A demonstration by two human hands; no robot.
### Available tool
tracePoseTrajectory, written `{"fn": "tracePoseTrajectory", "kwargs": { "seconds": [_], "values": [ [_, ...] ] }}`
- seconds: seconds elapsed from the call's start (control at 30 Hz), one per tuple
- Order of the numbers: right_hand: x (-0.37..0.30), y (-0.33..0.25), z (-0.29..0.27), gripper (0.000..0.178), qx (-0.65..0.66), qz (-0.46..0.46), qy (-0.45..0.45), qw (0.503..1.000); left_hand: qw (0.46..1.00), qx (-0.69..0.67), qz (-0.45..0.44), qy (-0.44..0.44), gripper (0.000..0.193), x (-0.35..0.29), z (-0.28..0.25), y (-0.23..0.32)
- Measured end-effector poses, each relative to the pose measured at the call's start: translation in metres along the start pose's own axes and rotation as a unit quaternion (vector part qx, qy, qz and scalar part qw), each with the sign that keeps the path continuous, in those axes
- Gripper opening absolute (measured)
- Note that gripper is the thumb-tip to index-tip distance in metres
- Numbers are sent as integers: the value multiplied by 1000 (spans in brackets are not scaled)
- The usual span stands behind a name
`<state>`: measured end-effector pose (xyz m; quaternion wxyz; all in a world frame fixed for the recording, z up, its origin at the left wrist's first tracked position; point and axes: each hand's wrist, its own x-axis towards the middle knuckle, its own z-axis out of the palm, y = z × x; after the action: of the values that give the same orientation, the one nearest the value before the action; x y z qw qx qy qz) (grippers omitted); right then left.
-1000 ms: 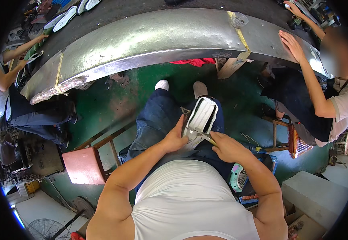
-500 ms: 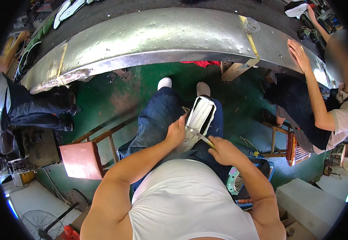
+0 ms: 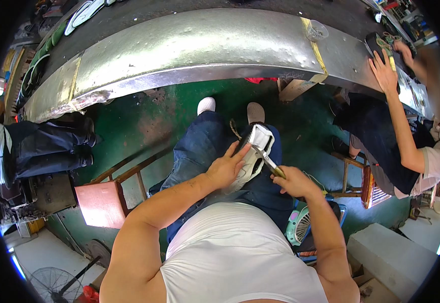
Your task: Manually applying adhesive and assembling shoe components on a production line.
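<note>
On my lap lies a shoe upper with its pale underside facing up and a black edge around it; whether a last is inside I cannot tell. My left hand is wrapped around its left side, fingers along the black edge. In my right hand is a pair of pincers with a curved metal head and yellowish handles. The metal head touches the upper's right side, close to my left fingertips. A short cord loop sticks up beside the upper.
A metal-edged workbench curves across ahead, bearing a clear cup. A pink-topped stool stands left and a green portable fan is by my right hip. One co-worker sits right; another person is left.
My right hand and the pincers have shifted right and slightly up along the upper, and the pincers have turned. My left fingers have moved further over its edge. The right co-worker's raised arm has come down.
</note>
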<state>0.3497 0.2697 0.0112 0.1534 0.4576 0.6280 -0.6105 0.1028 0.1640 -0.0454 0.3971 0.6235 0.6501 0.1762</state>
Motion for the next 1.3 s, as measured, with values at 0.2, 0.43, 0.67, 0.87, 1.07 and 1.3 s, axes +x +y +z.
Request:
{"fn": "tracePoseTrajectory", "kwargs": {
  "seconds": [0.2, 0.43, 0.67, 0.87, 1.07, 1.3],
  "values": [
    [21, -4, 18, 28, -44, -281, 265, 921, 999, 12, 26, -18, 60, 10, 4, -11],
    [34, 3, 27, 38, -164, -221, 211, 938, 999, 7, 27, -47, 59, -11, 10, -15],
    [13, -6, 40, 35, -157, -253, 178, 938, 963, -245, -102, 39, 64, -21, 22, -22],
    [8, -3, 51, 34, -158, -275, 187, 930, 959, -270, -90, 17, 67, -20, 25, -32],
    [2, 2, 59, 37, -168, -300, 199, 918, 949, -309, -65, -17, 80, -22, 29, -45],
    [2, 47, 67, 34, 28, -200, 179, 963, 982, -103, -68, -144, 104, -14, -50, 15]
  ]
}}
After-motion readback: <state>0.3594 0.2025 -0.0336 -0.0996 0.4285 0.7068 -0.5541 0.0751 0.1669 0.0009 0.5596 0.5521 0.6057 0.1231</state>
